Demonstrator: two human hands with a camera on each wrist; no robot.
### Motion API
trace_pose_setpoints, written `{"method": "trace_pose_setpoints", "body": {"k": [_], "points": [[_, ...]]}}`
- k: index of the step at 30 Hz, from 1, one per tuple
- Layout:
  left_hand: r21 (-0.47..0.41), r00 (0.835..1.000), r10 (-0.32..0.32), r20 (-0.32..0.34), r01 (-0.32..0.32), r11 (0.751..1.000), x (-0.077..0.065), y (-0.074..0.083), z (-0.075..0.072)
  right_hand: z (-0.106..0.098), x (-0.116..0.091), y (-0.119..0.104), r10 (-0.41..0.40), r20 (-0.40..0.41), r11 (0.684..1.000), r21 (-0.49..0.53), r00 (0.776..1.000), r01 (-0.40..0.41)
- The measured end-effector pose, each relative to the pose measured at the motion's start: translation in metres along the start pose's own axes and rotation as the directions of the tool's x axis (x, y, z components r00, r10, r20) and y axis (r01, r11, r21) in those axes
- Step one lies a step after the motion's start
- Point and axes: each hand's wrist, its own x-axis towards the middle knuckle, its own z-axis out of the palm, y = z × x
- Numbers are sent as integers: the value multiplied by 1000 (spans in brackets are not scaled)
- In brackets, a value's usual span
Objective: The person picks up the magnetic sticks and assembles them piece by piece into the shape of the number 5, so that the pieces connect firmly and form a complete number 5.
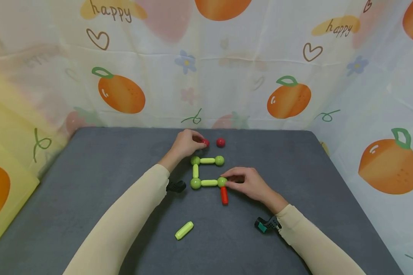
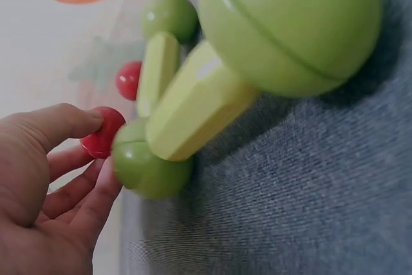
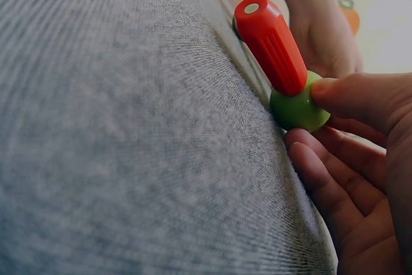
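At the back of the table, my left hand (image 1: 188, 143) pinches a red ball (image 2: 103, 133) between thumb and fingers. A second red ball (image 1: 221, 142) lies just right of it. In front is a U-shaped chain of green balls (image 1: 195, 160) joined by yellow-green rods (image 1: 209, 183), open to the right. My right hand (image 1: 248, 184) holds the green ball (image 3: 300, 109) at the chain's near right end, thumb on its side. A red rod (image 3: 273, 46) joins that ball and points toward the near edge. Part of the held red ball is hidden by my fingers.
A loose yellow-green rod (image 1: 184, 230) lies nearer the front of the dark grey table (image 1: 282, 152). Printed cloth (image 1: 227, 84) with oranges hangs behind the table and along its sides. Both wrists carry small black cameras.
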Motion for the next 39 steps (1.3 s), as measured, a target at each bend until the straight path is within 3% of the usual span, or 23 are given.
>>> {"method": "trace_pose_setpoints", "body": {"k": [4,10,17,30,39], "points": [[-44,999,52,10,-52,998,-16,8,-7,0,1,-1,0,0,1000,0,1000,0],[-116,986,157,50,-151,982,-52,24,-15,0,2,0,5,3,1000,2,1000,-5],[-160,971,217,102,-199,967,-94,34,-16,0,4,3,-19,3,1000,2,1000,19],[-254,933,299,198,-246,936,-149,32,4,2,3,1,2,14,1000,-6,1000,-2],[-221,911,319,262,-265,939,-165,38,25,1,0,0,4,0,1000,-15,1000,-4]]}}
